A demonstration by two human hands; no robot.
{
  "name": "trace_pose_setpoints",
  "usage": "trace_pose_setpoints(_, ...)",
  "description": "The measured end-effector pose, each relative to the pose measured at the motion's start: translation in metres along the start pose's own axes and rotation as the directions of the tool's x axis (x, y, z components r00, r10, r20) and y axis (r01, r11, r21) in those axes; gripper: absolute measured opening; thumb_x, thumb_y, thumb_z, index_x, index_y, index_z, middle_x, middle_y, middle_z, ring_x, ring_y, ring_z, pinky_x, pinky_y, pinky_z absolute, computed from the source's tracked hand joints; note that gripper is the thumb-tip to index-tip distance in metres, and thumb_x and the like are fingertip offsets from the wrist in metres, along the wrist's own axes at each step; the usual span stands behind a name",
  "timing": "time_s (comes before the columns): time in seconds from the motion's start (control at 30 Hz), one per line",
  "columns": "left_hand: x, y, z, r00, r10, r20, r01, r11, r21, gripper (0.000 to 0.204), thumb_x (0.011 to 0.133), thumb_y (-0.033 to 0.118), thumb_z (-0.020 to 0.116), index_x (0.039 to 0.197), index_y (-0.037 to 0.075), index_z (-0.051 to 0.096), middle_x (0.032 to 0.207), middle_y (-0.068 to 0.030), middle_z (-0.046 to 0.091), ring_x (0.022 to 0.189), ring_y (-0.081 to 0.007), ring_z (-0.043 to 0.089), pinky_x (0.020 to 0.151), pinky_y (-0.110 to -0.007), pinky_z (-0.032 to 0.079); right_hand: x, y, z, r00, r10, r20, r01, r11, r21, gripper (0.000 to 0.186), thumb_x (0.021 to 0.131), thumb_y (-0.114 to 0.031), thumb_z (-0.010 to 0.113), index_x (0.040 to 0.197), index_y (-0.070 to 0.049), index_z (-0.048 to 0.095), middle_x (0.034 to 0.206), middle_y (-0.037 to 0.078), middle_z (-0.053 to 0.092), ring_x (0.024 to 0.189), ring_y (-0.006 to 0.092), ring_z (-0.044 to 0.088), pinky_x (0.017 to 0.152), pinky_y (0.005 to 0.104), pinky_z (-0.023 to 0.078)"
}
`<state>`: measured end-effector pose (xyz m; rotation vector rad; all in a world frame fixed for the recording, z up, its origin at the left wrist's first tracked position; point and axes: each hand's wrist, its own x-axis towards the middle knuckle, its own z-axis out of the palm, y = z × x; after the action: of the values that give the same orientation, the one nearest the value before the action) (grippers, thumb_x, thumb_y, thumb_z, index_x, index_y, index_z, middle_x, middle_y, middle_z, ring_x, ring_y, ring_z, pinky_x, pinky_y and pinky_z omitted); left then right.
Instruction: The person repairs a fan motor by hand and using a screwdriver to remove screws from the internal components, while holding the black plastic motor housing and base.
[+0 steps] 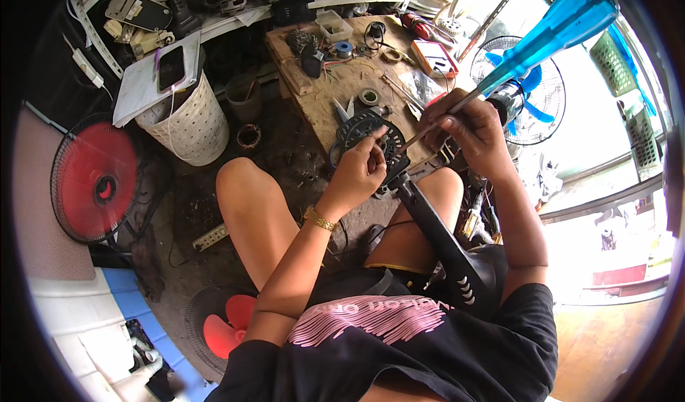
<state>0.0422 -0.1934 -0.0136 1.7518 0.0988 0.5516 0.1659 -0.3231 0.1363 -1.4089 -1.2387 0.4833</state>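
In the head view my left hand (360, 170) rests at a round slotted black motor housing (357, 123), index finger on it and other fingers curled; whether they hold anything is hidden. My right hand (471, 134) grips a long screwdriver with a translucent blue handle (549, 34), held slanting down so its shaft reaches the housing, its tip too small to make out. A long black stand arm (435, 234) runs from the housing toward my lap, lying between my thighs and forearms.
A wooden workbench (310, 98) ahead carries scissors (342, 109), rolls, wires and tools. At left are a white bucket (178, 134) under a board with a phone (172, 70), a red fan (85, 170) and a power strip (210, 238). A blue-bladed fan (535, 81) stands at right.
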Motion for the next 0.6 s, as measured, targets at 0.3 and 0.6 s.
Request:
trace_pose_setpoints(0.3, 0.006, -0.011, 0.014, 0.913, 0.300, -0.278, -0.269, 0.952, 0.145, 0.058, 0.074, 0.005, 0.076, 0.125, 0.010, 0.049, 0.089, -0.0033, 0.048, 0.074, -0.0144, 0.045, 0.069, -0.028, 0.043, 0.010, -0.005, 0.006, 0.997, 0.053, -0.058, -0.056, 0.997, -0.048, 0.025, 0.089, -0.022, 0.069, 0.093, -0.001, 0.057, 0.079, 0.003, 0.063, 0.053, 0.0068, 0.058, 0.043, 0.0192, 0.041)
trace_pose_setpoints(0.6, 0.014, -0.007, 0.005, 0.857, 0.385, -0.343, -0.355, 0.923, 0.148, 0.038, 0.072, 0.021, 0.080, 0.106, 0.013, 0.066, 0.104, -0.0075, 0.046, 0.096, -0.0223, 0.046, 0.090, -0.040, 0.038, 0.009, -0.015, 0.008, 0.985, 0.072, -0.158, -0.109, 0.966, -0.235, 0.019, 0.081, -0.010, 0.075, 0.088, -0.001, 0.060, 0.069, 0.001, 0.063, 0.052, 0.0048, 0.056, 0.043, 0.0189, 0.041)
